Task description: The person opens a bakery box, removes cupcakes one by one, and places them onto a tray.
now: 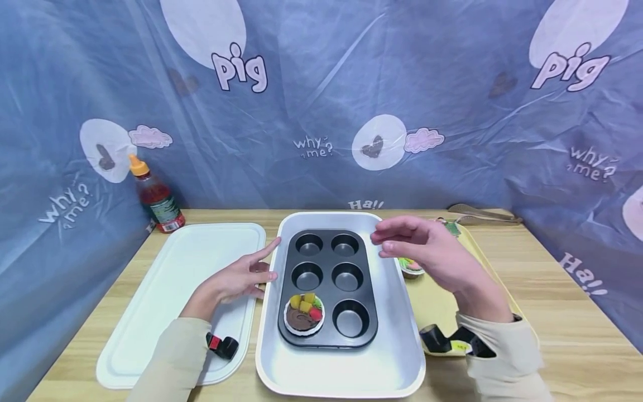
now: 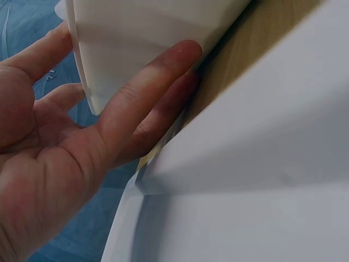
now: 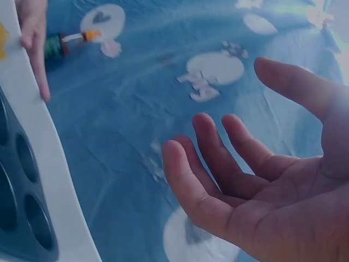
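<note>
A white tray [image 1: 331,374] holds a dark muffin tin [image 1: 327,296] with several round cups. In the near-left cup sits a toy cupcake [image 1: 304,315] with brown, yellow, red and green topping. My left hand [image 1: 246,274] is at the tray's left side; in the left wrist view its extended fingers [image 2: 147,84] lie against the tray's outer wall [image 2: 125,33]. Over the right rim hovers my right hand [image 1: 432,245], fingers loosely bent, holding nothing in the right wrist view. Partly hidden below it, a second cupcake [image 1: 412,271] stands on a yellow tray [image 1: 437,304].
Left of the middle tray lies another white tray [image 1: 221,243]. A sauce bottle [image 1: 159,201] with an orange cap stands behind it by the cloth backdrop. Wooden tongs [image 1: 484,213] lie at the back right, near a small green item [image 1: 453,228] partly hidden by the right hand.
</note>
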Demonstrator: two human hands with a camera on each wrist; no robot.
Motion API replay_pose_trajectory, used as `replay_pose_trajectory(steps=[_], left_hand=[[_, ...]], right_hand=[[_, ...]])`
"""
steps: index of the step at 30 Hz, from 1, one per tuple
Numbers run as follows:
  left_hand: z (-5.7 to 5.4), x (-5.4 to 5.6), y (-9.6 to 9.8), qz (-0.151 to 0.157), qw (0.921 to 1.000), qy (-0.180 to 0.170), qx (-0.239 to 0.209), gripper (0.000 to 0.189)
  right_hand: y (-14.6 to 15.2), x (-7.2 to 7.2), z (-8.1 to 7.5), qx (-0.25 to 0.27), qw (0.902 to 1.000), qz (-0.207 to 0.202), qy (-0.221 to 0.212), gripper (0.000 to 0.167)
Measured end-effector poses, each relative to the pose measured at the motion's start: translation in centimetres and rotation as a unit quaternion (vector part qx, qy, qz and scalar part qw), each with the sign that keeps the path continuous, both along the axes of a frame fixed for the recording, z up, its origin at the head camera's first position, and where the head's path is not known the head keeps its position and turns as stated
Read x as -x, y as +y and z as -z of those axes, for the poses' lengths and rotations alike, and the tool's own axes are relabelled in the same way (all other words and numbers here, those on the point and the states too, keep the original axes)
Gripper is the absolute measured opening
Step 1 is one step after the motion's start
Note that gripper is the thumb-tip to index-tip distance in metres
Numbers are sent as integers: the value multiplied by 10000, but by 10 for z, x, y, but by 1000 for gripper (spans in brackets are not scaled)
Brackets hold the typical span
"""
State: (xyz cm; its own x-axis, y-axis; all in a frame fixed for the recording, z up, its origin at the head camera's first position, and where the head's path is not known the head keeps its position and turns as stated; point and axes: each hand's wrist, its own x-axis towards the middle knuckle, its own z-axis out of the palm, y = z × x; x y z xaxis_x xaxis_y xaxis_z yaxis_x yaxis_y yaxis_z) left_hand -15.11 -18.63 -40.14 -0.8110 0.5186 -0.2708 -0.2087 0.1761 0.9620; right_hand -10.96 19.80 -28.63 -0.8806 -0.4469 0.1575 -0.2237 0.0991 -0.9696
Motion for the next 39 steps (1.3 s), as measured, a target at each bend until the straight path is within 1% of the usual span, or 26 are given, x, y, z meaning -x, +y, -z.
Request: replay_pose_trajectory(steps=[3,8,15,19,21,24,28,32,36,39], left_hand=[[0,0,-1,-30,10000,31,31,89],[2,1,-1,-3,10000,28,-21,89],[0,0,0,31,10000,68,28,89],[-2,-1,2,19,10000,46,25,89],[-2,-1,1,6,10000,21,12,88],[-1,-1,1,15,10000,6,-19,88],[0,-2,2,32,10000,-16,-37,89],[0,-2,4,35,10000,-5,-8,88],[0,-2,2,25,10000,9,-43,86],[0,-2,0,44,9999,11,-118,87]], right_hand=[[-17,-4,0,-275,9995,123,-69,36],[-42,-7,7,-310,9993,124,-182,41],[-74,-9,26,-549,9981,17,-268,45],[-88,-10,36,-935,9956,-34,-83,44],[-93,-11,41,-1181,9929,-106,101,43],[-99,-11,48,-1373,9900,-205,251,44],[-103,-12,56,-1512,9880,-273,182,46],[-105,-14,60,-1660,9856,-286,141,50],[-108,-13,64,-1853,9819,-280,257,54],[-112,-12,68,-2014,9781,-407,344,60]])
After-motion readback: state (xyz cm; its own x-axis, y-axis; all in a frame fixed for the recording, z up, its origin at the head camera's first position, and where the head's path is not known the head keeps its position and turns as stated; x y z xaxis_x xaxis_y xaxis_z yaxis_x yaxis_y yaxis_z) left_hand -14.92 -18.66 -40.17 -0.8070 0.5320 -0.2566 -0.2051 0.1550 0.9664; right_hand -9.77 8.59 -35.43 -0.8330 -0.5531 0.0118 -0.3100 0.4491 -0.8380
